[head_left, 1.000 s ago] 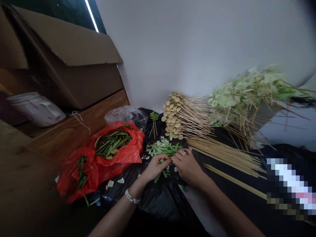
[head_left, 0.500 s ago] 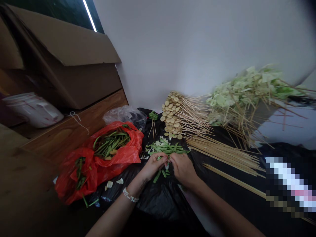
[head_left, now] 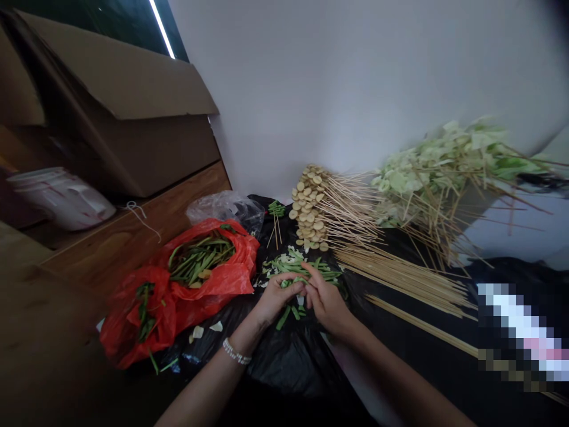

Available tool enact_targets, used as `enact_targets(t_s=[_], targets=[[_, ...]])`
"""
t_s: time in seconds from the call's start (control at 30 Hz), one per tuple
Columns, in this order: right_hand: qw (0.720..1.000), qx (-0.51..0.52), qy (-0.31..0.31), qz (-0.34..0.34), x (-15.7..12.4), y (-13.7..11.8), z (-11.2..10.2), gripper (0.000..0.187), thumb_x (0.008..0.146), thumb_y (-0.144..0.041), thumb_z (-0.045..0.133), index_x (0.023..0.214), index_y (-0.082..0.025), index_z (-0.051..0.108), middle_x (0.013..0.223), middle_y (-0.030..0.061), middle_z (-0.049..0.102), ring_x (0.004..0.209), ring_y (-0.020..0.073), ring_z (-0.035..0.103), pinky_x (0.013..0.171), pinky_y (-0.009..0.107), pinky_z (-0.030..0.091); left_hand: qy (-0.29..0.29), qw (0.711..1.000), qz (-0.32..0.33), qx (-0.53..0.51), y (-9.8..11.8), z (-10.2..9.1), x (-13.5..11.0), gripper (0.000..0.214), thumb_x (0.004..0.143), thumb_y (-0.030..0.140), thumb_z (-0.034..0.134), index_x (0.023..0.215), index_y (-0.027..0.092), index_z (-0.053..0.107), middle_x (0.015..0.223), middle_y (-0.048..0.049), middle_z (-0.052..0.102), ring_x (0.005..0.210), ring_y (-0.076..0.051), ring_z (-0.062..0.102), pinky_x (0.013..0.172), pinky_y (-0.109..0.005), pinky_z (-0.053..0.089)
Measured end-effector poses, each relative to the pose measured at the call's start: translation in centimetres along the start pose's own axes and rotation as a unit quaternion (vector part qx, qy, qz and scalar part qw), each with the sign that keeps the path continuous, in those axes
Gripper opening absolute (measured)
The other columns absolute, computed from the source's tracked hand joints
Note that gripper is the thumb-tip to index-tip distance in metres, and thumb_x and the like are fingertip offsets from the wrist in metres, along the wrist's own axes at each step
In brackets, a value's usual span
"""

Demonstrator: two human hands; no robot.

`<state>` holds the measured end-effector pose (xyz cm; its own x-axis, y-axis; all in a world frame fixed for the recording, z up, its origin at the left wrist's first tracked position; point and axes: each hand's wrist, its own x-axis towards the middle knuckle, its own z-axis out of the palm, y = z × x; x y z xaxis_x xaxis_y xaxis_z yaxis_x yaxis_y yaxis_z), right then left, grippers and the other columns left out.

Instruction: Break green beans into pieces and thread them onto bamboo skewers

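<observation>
My left hand [head_left: 279,295], with a beaded bracelet at the wrist, is closed around a green bean; green shows at its fingertips. Facing it, my right hand [head_left: 328,301] pinches at the same bean, its index finger stretched over the top. The fingers of both hands meet and hide most of the bean. Just beyond them lies a pile of green beans [head_left: 326,274] with pale scraps [head_left: 291,256]. Short cut bean pieces [head_left: 285,318] rest below the hands on black plastic sheeting [head_left: 284,367].
At left stands a red plastic bag [head_left: 242,270] of beans. Farther back are skewered beans [head_left: 276,209], skewers of potato slices [head_left: 310,207] and skewers of leafy cabbage [head_left: 444,154]. Bare bamboo skewers [head_left: 409,281] lie at right. A cardboard box [head_left: 146,142] and white bucket [head_left: 66,198] are at left.
My right hand has opened slightly from its tight pinch, its index finger now stretched forward over the bean. My left hand has hardly moved.
</observation>
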<state>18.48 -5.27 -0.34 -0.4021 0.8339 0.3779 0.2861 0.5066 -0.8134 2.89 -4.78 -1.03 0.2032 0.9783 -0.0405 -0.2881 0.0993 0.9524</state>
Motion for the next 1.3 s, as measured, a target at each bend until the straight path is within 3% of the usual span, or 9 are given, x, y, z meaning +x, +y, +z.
enact_targets(t_s=[0.1,0.23,0.43,0.57,0.67,0.83,1.03,1.17,1.3], targets=[[0.999,-0.023,0.037,0.011,0.3,0.0,-1.0,0.043,0.092,-0.028,0.041,0.134,-0.018,0.041,0.078,0.0008,0.063,0.066,0.0139,0.059,0.066,0.026,0.046,-0.001,0.997,-0.023,-0.069,0.2,-0.2,0.2,0.025,0.072,0.032,0.073,0.081,0.012,0.061,0.061,0.0035,0.052,0.042,-0.001,0.033,0.04,-0.015,0.023],[0.978,-0.134,0.158,0.025,0.8,1.7,-2.7,0.031,0.093,-0.027,0.038,0.117,-0.017,0.056,0.094,0.007,0.065,0.088,0.0189,0.059,0.082,0.032,0.044,-0.031,0.965,-0.092,-0.243,0.8,-0.9,0.5,0.016,0.081,0.025,0.06,0.075,0.014,0.049,0.061,0.0055,0.043,0.038,0.0,0.026,0.035,-0.014,0.021],[0.937,-0.348,0.043,-0.006,0.6,4.3,-2.1,0.042,0.088,-0.012,0.043,0.128,-0.021,0.052,0.111,0.009,0.062,0.106,0.0238,0.049,0.087,0.036,0.037,-0.031,0.873,-0.155,-0.462,1.8,-1.8,0.4,0.02,0.089,0.019,0.043,0.07,0.016,0.039,0.063,0.004,0.036,0.041,-0.001,0.035,0.033,-0.008,0.027],[0.904,-0.426,0.01,-0.008,0.5,4.3,-1.6,0.039,0.085,-0.011,0.05,0.12,-0.024,0.057,0.11,0.0078,0.063,0.108,0.0242,0.048,0.087,0.038,0.032,-0.014,0.844,-0.188,-0.502,2.2,-1.9,0.2,0.015,0.09,0.018,0.042,0.076,0.015,0.043,0.07,0.0003,0.043,0.052,-0.003,0.046,0.041,-0.007,0.04],[0.9,-0.435,0.016,-0.016,0.6,4.2,-1.8,0.027,0.085,-0.012,0.052,0.108,-0.023,0.062,0.1,0.0066,0.066,0.104,0.0222,0.05,0.088,0.038,0.029,-0.008,0.851,-0.203,-0.485,2.1,-2.0,0.2,0.008,0.09,0.014,0.041,0.085,0.013,0.048,0.074,-0.0014,0.046,0.054,-0.004,0.047,0.041,-0.006,0.04],[0.929,-0.362,0.079,-0.013,0.9,4.2,-2.7,0.017,0.088,-0.016,0.05,0.092,-0.022,0.065,0.09,0.004,0.068,0.097,0.0207,0.054,0.086,0.036,0.03,-0.031,0.88,-0.168,-0.444,1.4,-2.3,0.2,0.011,0.089,0.007,0.042,0.092,0.012,0.051,0.076,-0.0004,0.046,0.047,-0.001,0.041,0.032,-0.006,0.028],[0.971,-0.133,0.196,0.013,1.3,4.1,-4.0,0.018,0.088,-0.023,0.048,0.095,-0.021,0.065,0.095,0.0055,0.068,0.091,0.0197,0.059,0.083,0.034,0.042,-0.032,0.926,-0.115,-0.359,0.6,-2.2,0.5,0.006,0.085,0.015,0.058,0.088,0.013,0.053,0.069,0.0045,0.039,0.043,0.001,0.034,0.031,-0.008,0.02],[0.985,0.045,0.148,0.081,1.5,3.4,-4.1,0.02,0.085,-0.029,0.052,0.097,-0.021,0.065,0.095,0.0045,0.069,0.087,0.019,0.063,0.077,0.032,0.048,0.013,0.969,-0.044,-0.244,0.2,-1.7,0.7,0.018,0.081,0.025,0.066,0.09,0.013,0.057,0.066,0.0054,0.039,0.043,0.001,0.03,0.034,-0.009,0.018],[0.989,0.083,0.089,0.089,1.4,2.6,-3.9,0.019,0.083,-0.029,0.054,0.095,-0.021,0.067,0.091,0.0034,0.07,0.082,0.0181,0.065,0.075,0.031,0.049,0.04,0.991,0.008,-0.128,0.2,-1.0,0.6,0.036,0.079,0.034,0.068,0.107,0.013,0.06,0.067,0.0037,0.048,0.042,0.001,0.027,0.037,-0.012,0.017]])
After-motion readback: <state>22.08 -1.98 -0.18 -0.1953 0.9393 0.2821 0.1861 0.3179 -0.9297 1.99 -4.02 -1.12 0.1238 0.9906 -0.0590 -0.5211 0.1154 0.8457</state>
